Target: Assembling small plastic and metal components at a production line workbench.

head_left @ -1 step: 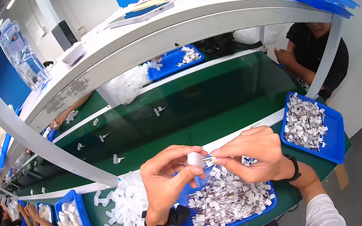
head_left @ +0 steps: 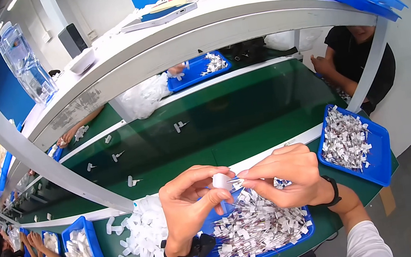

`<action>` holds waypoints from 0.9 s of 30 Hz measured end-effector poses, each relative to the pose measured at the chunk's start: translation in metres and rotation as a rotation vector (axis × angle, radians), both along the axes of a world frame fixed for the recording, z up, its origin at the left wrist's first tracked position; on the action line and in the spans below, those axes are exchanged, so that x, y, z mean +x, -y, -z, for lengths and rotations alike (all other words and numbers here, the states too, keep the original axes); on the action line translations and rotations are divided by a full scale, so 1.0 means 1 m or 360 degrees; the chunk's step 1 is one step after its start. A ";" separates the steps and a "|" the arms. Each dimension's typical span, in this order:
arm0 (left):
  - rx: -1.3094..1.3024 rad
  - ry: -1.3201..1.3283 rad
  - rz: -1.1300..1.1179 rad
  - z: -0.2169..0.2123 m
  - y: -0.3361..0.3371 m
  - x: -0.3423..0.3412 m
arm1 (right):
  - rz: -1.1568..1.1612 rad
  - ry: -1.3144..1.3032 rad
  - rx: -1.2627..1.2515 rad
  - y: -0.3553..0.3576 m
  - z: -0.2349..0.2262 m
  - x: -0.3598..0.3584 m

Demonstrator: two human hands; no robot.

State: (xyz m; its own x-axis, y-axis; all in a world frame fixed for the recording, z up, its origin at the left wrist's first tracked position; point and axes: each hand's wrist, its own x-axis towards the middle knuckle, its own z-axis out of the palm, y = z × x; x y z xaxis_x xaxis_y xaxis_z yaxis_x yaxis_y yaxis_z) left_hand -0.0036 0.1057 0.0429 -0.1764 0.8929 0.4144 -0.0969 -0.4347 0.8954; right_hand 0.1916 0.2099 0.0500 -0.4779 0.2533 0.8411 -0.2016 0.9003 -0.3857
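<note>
My left hand pinches a small white plastic housing between thumb and fingers. Close beside it, my right hand grips a small wired part with metallic tips, its end at the housing's opening; how far in it sits cannot be made out. Beneath both hands lies a blue tray heaped with similar thin wired parts bearing white tabs. A pile of loose white housings rests on the green table just left of my left wrist.
A second blue tray of wired parts stands right; another blue tray holds white pieces at left. Beyond runs a green conveyor with several scattered assemblies. A white shelf and posts frame the space. Co-workers sit nearby.
The pieces on the conveyor have shifted very slightly left. A co-worker's hand shows at the far blue tray. My hands hold practically the same pose.
</note>
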 end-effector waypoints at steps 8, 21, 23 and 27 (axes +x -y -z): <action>0.0056 -0.0077 -0.0024 0.000 0.002 0.003 | 0.0000 -0.0047 -0.0009 0.001 0.007 -0.004; 0.0403 -0.0427 -0.0331 0.004 0.004 0.014 | -0.0139 0.0024 -0.0192 -0.001 0.009 -0.007; 0.0508 -0.0588 -0.0402 0.003 0.003 0.014 | -0.0109 0.0064 -0.0170 0.000 0.010 -0.007; 0.0571 -0.0736 -0.0470 0.000 0.003 0.013 | -0.0055 0.0128 -0.0133 -0.002 0.010 -0.006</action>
State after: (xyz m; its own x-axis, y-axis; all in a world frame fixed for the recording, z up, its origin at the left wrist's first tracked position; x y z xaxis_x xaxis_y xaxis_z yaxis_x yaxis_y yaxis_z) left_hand 0.0096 0.1030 0.0430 -0.1253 0.6263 0.7695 0.4326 -0.6635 0.6104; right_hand 0.1856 0.2120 0.0398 -0.5524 0.3033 0.7765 -0.1972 0.8575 -0.4752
